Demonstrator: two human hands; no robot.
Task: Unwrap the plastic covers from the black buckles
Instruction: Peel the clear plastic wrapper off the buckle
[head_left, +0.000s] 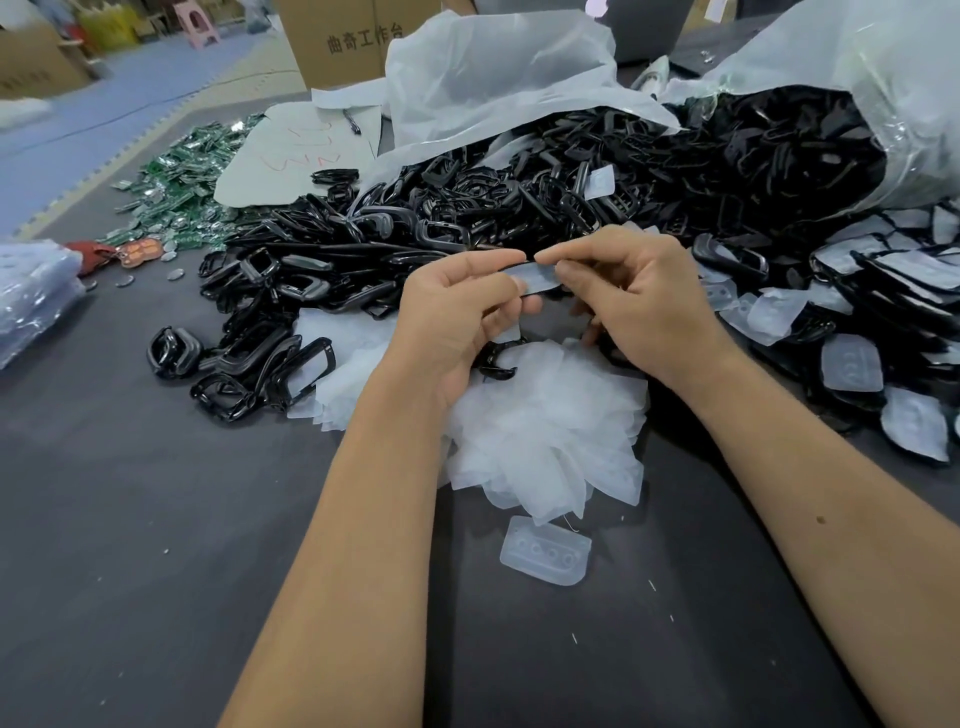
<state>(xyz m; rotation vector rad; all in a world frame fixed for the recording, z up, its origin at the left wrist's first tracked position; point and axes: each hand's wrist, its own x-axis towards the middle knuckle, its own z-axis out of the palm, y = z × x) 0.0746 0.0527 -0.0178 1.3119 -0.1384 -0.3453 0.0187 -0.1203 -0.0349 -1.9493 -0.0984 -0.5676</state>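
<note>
Head view, left hand: the left hand (460, 306) is raised over the table, fingers curled, thumb and forefinger pinching the left end of a wrapped buckle (535, 278).
Head view, right hand: the right hand (631, 301) pinches the right end of the same wrapped buckle with thumb and forefinger; the other fingers are bent below it.
Wrapped buckle: it is held between both hands, above the table, with its clear plastic cover on it; the black edge shows at its lower side.
Second buckle: a bare black buckle (496, 361) shows just under the left palm; I cannot tell if the hand holds it.
Removed covers: a heap of clear plastic covers (545, 431) lies on the dark table (130, 545) under the hands; one single cover (545, 556) lies just in front of it.
Unwrapped buckles: a big pile of black buckles (363, 244) spreads behind the hands.
Covered buckles: more wrapped ones (893, 280) lie at the right, near a large plastic bag (857, 67).
Far left: green small parts (176, 192) and a cardboard box (353, 41).
</note>
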